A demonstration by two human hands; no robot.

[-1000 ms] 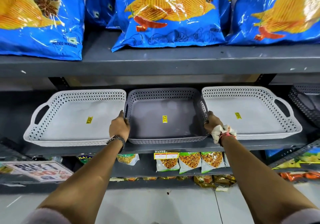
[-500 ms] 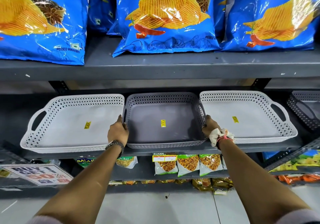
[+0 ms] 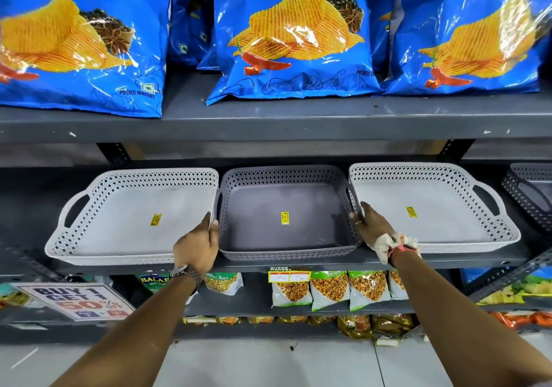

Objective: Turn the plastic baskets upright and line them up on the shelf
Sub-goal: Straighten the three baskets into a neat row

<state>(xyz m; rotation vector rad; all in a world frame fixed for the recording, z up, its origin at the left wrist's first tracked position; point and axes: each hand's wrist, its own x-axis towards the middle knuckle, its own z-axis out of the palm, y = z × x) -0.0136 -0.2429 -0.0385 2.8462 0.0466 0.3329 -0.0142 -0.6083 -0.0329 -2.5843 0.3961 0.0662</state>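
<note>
Three perforated plastic baskets stand upright side by side on the grey shelf (image 3: 298, 264). A white basket (image 3: 119, 222) is on the left, a grey basket (image 3: 268, 216) in the middle, and a second white basket (image 3: 433, 207) on the right. Each has a small yellow sticker on its floor. My left hand (image 3: 198, 244) grips the grey basket's left handle. My right hand (image 3: 373, 225), with a cloth around the wrist, grips its right handle. A dark basket (image 3: 528, 195) shows partly at the far right.
Large blue wafer bags (image 3: 289, 37) fill the shelf above, close over the baskets. Small snack packets (image 3: 328, 289) hang on the shelf below. A "Buy 1 Get 1" sign (image 3: 74, 301) sits low on the left. Pale floor tiles lie beneath.
The view has tilted upward, so the baskets sit lower in frame. My fingers have shifted slightly on the grey basket's handles; the basket stays in its place between the white ones.
</note>
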